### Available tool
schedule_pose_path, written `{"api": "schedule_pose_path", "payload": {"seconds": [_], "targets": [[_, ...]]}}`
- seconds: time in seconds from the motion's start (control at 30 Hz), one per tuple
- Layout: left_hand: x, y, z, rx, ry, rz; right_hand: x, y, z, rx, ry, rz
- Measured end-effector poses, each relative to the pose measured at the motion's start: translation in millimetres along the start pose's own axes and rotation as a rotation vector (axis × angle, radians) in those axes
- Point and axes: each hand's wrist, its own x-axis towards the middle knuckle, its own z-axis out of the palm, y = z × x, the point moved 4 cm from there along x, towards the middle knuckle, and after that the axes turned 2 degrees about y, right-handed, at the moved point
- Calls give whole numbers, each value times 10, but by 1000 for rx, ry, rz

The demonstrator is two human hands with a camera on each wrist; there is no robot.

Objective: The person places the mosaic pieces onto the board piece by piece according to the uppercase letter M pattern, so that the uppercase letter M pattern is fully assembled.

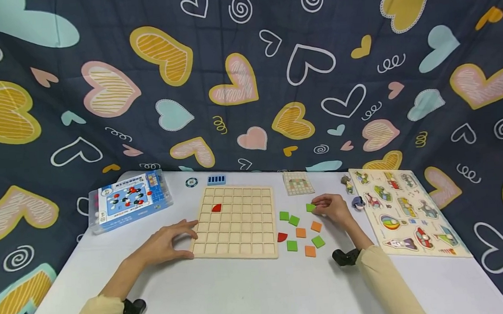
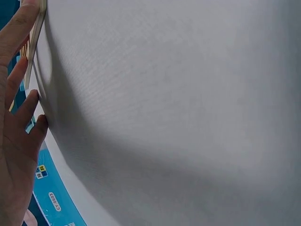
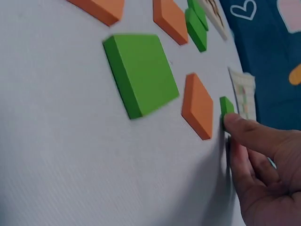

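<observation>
A wooden grid board lies on the table with one red quarter-circle piece in a cell at its upper left. My left hand touches the board's left side, fingers and thumb spread along the edge near the lower corner. To the right of the board, my right hand pinches a green square tile between thumb and fingers, low over the table. Several loose green tiles and orange tiles lie between that hand and the board, with a second red piece by the board's right edge.
Behind the tiles lies a pattern card. On the right is a wooden picture puzzle board, with small figures beside it. A boxed molecule set stands at left; a round chip and a blue block sit behind the grid.
</observation>
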Motion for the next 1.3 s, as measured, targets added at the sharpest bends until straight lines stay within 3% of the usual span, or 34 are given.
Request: {"api": "schedule_pose_path", "payload": {"seconds": [0.2,0.43,0.63,1.0,1.3], "targets": [[-13,-16,7,-10,9,-5,-13,2,-22,18,-51,-42],[0,-27,9,-24,-7,-26,-33,22,22,-20,56,-102],[-2,-21,8,-23,-4,-16,-92,-76,168,9,136,-99],[-5,-18,25,-41,-24,-8,-179,-308,523,111,173,-4],[-1,-18,18,-41,-22,-20,-180,-550,803,123,187,-84]]}}
